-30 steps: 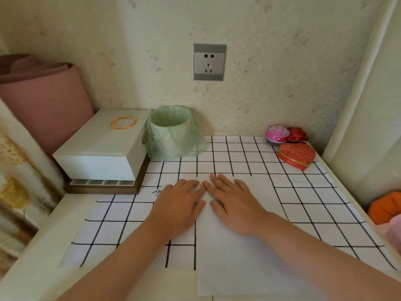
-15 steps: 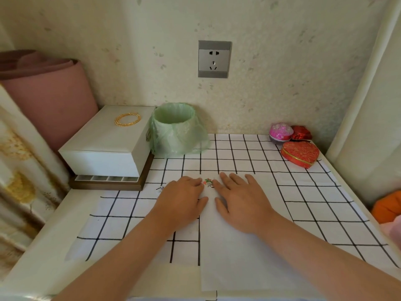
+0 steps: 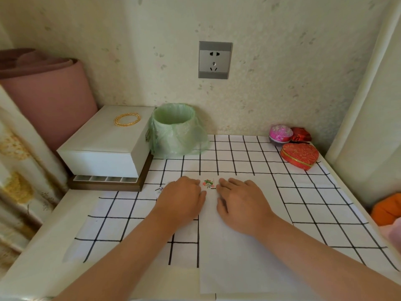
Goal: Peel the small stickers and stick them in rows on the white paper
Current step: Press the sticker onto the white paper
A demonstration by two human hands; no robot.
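Head view: the small colourful sticker on the white paper sheet lies just between the flat, empty left hand and right hand.

There is one wide-angle view, worn on the person's head. It looks forward and steeply down onto the black-gridded white cloth, which spreads across the lower half of the frame. Two bare forearms enter from the bottom edge, close to the lens. The left hand and right hand lie near the frame's centre. The cream speckled wall faces the camera and fills the upper half, with the grey wall socket just right of top centre. Straight edges bow outward toward the frame's sides.
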